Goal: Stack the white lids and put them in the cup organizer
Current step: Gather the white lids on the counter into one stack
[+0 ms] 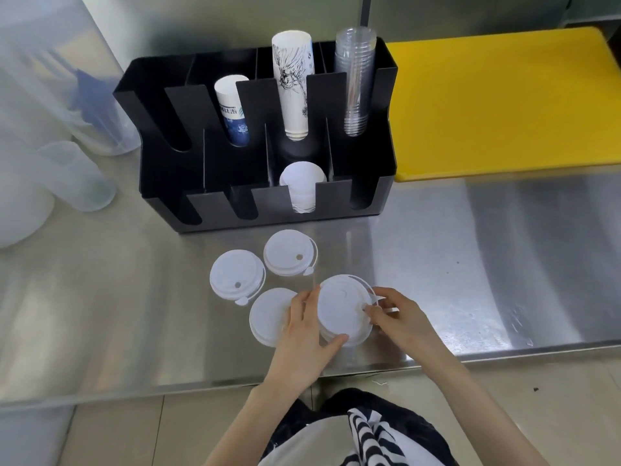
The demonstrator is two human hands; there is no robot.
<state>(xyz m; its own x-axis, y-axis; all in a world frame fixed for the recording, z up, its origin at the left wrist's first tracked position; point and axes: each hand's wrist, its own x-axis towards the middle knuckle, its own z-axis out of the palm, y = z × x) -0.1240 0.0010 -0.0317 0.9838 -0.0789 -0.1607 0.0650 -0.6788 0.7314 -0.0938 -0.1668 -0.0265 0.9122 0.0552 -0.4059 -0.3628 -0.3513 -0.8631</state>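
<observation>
Both my hands hold a small stack of white lids (341, 307) just above the steel counter. My left hand (307, 334) grips its left and near edge, and my right hand (396, 317) pinches its right edge. Three more white lids lie flat nearby: one (268, 314) partly under my left hand, one (237, 275) to the left, one (289, 252) further back. The black cup organizer (168, 210) stands behind them, with a stack of white lids (302, 183) in a front slot.
In the organizer's back slots stand a blue-printed paper cup stack (233, 109), a tall white printed cup stack (294, 82) and clear plastic cups (356, 79). A yellow cutting board (504, 102) lies at right. Translucent containers (77, 176) stand at left. The counter edge (437, 359) runs close to me.
</observation>
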